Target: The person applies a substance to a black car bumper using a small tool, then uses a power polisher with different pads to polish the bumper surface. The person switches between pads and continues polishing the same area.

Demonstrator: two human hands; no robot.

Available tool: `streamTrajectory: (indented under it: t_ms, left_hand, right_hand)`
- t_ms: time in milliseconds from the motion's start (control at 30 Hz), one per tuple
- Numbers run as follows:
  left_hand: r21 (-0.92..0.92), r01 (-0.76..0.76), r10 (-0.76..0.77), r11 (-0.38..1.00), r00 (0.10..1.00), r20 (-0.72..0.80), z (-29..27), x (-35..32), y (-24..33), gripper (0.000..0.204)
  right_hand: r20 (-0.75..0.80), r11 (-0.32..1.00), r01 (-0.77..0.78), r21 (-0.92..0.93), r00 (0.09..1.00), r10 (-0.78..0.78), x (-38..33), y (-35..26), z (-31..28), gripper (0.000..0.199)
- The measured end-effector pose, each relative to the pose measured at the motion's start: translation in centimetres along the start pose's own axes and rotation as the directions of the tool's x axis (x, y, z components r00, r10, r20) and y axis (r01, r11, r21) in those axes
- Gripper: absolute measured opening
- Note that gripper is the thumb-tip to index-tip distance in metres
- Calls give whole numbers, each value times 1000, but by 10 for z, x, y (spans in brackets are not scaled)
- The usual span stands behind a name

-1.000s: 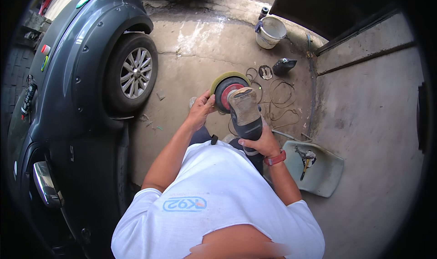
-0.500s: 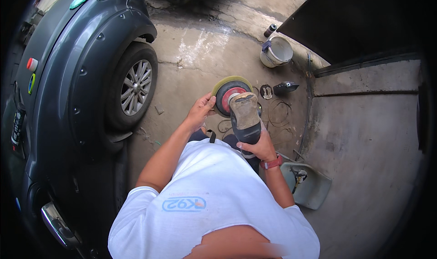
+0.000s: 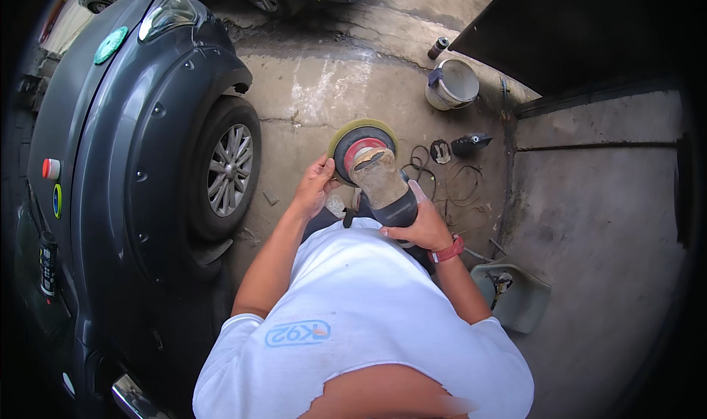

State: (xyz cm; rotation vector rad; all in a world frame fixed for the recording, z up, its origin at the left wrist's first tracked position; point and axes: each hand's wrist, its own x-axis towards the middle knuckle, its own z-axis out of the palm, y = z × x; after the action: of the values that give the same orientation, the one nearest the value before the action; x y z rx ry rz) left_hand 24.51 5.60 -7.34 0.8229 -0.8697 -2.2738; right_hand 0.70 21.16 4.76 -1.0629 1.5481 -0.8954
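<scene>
I hold a car polisher point(image 3: 377, 176) in front of my body, its worn tan-topped dark housing pointing back toward me. On its head sits a round pad point(image 3: 336, 143) with a yellow-green rim, behind a black and red backing plate. My right hand point(image 3: 427, 225) wraps around the rear of the polisher's body. My left hand point(image 3: 314, 183) pinches the near left edge of the pad, thumb on the plate side; the other fingers are partly hidden behind it.
A dark grey car point(image 3: 110, 161) stands close on my left, carrying a green pad point(image 3: 110, 45), a red-capped container point(image 3: 51, 168) and a black bottle point(image 3: 48, 264). A bucket point(image 3: 454, 85), a dark bottle point(image 3: 471, 144), a coiled cable point(image 3: 464, 187) and a grey basin point(image 3: 526, 297) lie to the right.
The polisher and both hands have shifted slightly left against my body. The view has turned a little, so the car and floor items sit differently. Both grips stay the same.
</scene>
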Motion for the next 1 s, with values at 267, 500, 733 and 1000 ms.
streamTrajectory:
  t_ms: [267, 500, 733, 1000]
  left_hand:
    - [-22, -77, 76, 997, 996, -47, -7, 73, 24, 41]
    - [-111, -19, 17, 994, 1000, -22, 40, 170, 69, 66]
    - [-381, 103, -50, 919, 988, 147, 94, 279, 92, 91]
    - [-258, 4, -1, 966, 1000, 12, 133, 326, 103, 86]
  right_hand:
    - [51, 993, 18, -120, 999, -12, 76, -5, -48, 115]
    - [101, 997, 34, -73, 995, -26, 164, -6, -136, 117]
    - [183, 998, 60, 18, 981, -62, 237, -6, -218, 109]
    - [233, 995, 94, 12, 968, -94, 272, -1, -267, 112]
